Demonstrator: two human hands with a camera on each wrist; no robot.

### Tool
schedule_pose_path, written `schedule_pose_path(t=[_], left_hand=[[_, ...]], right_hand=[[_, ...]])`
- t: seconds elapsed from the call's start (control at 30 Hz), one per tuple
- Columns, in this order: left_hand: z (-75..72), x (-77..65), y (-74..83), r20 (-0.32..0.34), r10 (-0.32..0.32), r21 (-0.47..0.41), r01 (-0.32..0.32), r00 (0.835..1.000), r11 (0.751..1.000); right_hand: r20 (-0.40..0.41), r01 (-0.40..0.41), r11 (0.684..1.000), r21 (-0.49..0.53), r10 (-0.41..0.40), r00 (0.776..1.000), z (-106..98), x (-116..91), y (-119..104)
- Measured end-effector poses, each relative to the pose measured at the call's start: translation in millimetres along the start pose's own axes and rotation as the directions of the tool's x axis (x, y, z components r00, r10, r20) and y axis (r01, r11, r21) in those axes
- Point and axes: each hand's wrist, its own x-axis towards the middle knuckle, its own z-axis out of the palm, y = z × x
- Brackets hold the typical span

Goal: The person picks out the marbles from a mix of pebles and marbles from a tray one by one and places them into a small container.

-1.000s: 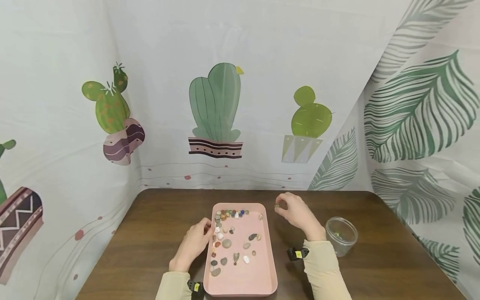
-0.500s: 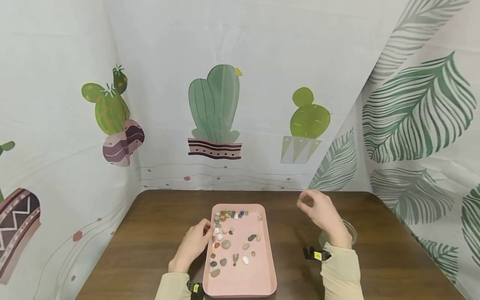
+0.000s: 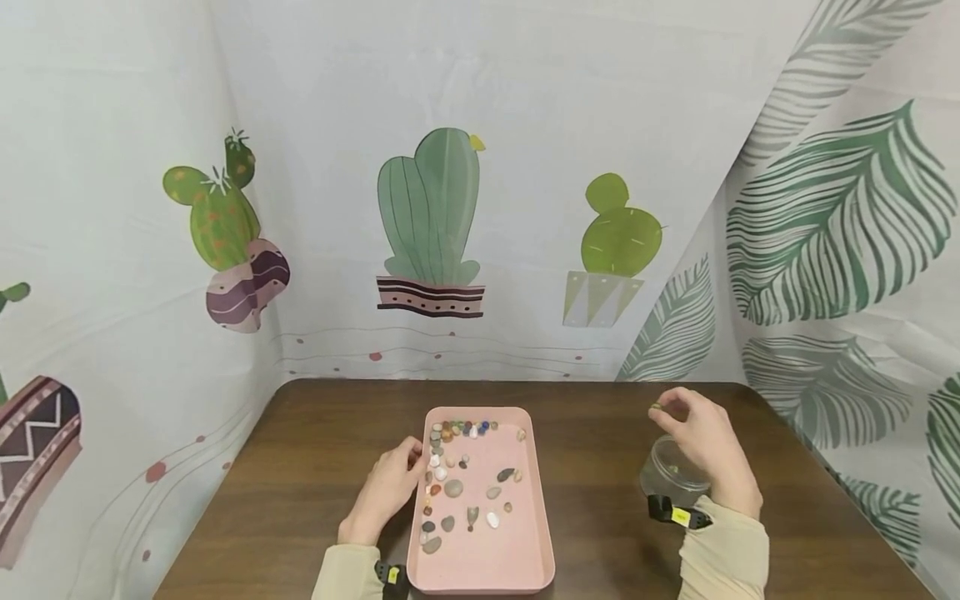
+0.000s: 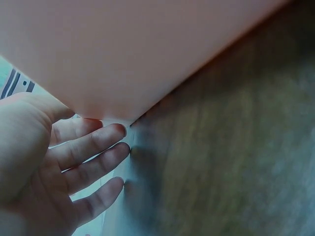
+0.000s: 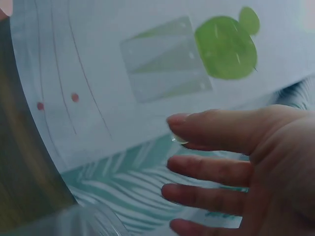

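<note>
Beside the pink tray [image 3: 495, 568], my left hand [image 3: 384, 490] rests its fingertips at the left wall. Its fingers [image 4: 93, 147] lie fairly straight and slightly apart in the left wrist view, the thumb close against the tray's side. My right hand [image 3: 708, 442] is raised over the clear round jar [image 3: 657, 482] on the right. Thumb and index finger pinch a small greenish glass marble [image 5: 178, 139]; the other fingers are extended. A few small green things show inside the jar, which the hand partly covers. Pebbles, shells and coloured marbles [image 3: 485, 426] lie in the tray, mostly along its left and far sides.
The dark wooden table [image 3: 592, 533] carries the tray and jar. Behind it hangs a white cloth [image 3: 525, 208] printed with cactuses and leaves. Each wrist wears a black band [image 3: 678, 514].
My right hand has moved right from near the tray's far right corner to over the jar, still pinching the marble. The left hand and tray have stayed in place.
</note>
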Motion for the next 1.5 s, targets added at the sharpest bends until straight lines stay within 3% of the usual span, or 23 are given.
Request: schedule_pose_path(t=[0.4, 0.6, 0.93, 1.23, 1.5], left_hand=[[-0.8, 0.5, -0.4, -0.007, 0.014, -0.002, -0.014, 1.0, 1.0], [-0.9, -0.3, 0.2, 0.0, 0.002, -0.007, -0.002, 1.0, 1.0], [-0.6, -0.6, 0.2, 0.005, 0.004, -0.004, -0.004, 1.0, 1.0], [-0.1, -0.8, 0.2, 0.002, -0.003, -0.002, 0.003, 1.0, 1.0], [0.3, -0.6, -0.1, 0.005, 0.0, -0.003, 0.0, 1.0, 1.0]], right_hand=[[0.072, -0.119, 0.993, -0.011, 0.119, 0.99, -14, -16, 25], [0.152, -0.177, 0.984, -0.025, 0.179, 0.972, -13, -22, 40], [0.294, -0.208, 0.978, 0.0, 0.199, 0.935, -9, -26, 46], [0.308, -0.17, 0.985, -0.003, 0.163, 0.937, -6, -26, 43], [0.295, -0.186, 0.983, 0.002, 0.177, 0.939, -9, -27, 40]])
